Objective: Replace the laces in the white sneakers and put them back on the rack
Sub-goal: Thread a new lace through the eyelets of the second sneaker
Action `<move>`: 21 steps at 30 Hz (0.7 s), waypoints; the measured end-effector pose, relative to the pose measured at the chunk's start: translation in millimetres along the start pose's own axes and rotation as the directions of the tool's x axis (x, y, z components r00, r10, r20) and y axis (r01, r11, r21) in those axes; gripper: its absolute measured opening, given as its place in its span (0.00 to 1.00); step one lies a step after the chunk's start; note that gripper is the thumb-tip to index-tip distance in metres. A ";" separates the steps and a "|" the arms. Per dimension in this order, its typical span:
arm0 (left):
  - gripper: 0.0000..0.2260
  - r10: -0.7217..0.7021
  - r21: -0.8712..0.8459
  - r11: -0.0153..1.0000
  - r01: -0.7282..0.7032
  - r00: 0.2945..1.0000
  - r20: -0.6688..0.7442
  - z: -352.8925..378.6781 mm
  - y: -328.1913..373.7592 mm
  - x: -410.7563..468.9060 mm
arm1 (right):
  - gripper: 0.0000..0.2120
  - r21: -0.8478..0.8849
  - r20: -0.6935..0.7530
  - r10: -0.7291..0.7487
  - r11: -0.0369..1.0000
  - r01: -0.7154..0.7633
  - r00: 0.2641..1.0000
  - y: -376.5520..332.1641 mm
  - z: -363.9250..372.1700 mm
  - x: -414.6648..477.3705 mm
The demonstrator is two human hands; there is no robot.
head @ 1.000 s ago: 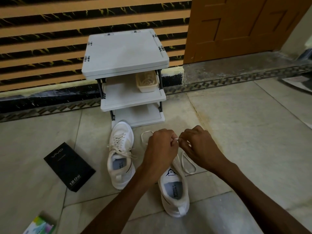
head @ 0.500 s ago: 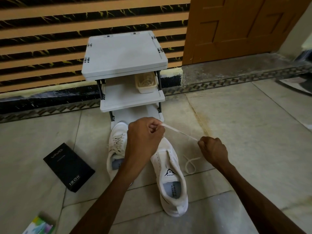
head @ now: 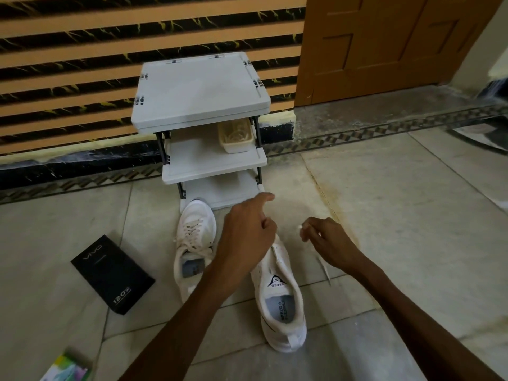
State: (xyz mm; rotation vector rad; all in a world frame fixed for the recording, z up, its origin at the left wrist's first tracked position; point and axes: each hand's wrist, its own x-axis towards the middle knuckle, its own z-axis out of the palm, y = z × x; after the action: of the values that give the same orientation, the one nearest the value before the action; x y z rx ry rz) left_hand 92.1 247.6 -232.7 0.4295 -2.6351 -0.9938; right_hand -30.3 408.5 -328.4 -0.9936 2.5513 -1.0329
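Our right hand [head: 330,244] pinches a lace [head: 323,268] end beside the right sneaker [head: 281,301] on the floor [head: 398,215]; left hand [head: 247,240] half-curled above it, grip unclear. The laced left sneaker [head: 194,240], black box [head: 112,274] nearby; rack [head: 202,92] ahead.

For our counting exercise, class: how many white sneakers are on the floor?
2. The left sneaker lies with its toe at the rack; the right sneaker lies beside it, its front under the left hand. None seems hidden.
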 end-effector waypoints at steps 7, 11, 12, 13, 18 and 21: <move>0.10 -0.028 -0.033 0.999 0.030 0.997 0.077 21.7 3.6 -2.3 | 0.17 0.039 0.029 -0.159 0.987 0.158 0.987 -43.3 -8.8 -0.7; 0.04 -0.056 0.026 0.998 0.054 0.997 0.055 25.6 -0.8 -0.6 | 0.15 -0.016 0.033 -0.191 0.981 0.192 0.981 -49.6 -10.0 -3.9; 0.04 -0.058 0.038 0.998 0.055 0.997 0.055 26.5 -1.3 -1.1 | 0.15 -0.030 0.033 -0.193 0.980 0.194 0.981 -49.3 -8.8 -4.8; 0.05 -0.052 0.054 0.997 0.050 0.997 0.050 26.3 -1.7 -1.7 | 0.14 -0.057 0.030 -0.191 0.980 0.192 0.981 -49.8 -7.5 -6.1; 0.04 -0.081 0.088 0.992 0.090 0.991 -0.109 6.0 -9.3 6.2 | 0.18 -0.222 -0.035 -0.127 0.968 0.116 0.991 -29.4 2.3 -9.3; 0.03 -0.090 0.046 0.994 0.100 0.978 -0.190 -10.2 -14.0 11.3 | 0.15 -0.253 -0.089 -0.002 0.967 -0.020 0.996 0.8 9.7 -12.3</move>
State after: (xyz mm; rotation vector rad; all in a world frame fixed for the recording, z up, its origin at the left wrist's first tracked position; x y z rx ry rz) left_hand 88.0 227.4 -233.0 0.6352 -2.4974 -0.8631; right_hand -17.5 411.8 -336.7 -1.0154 2.8118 -0.7769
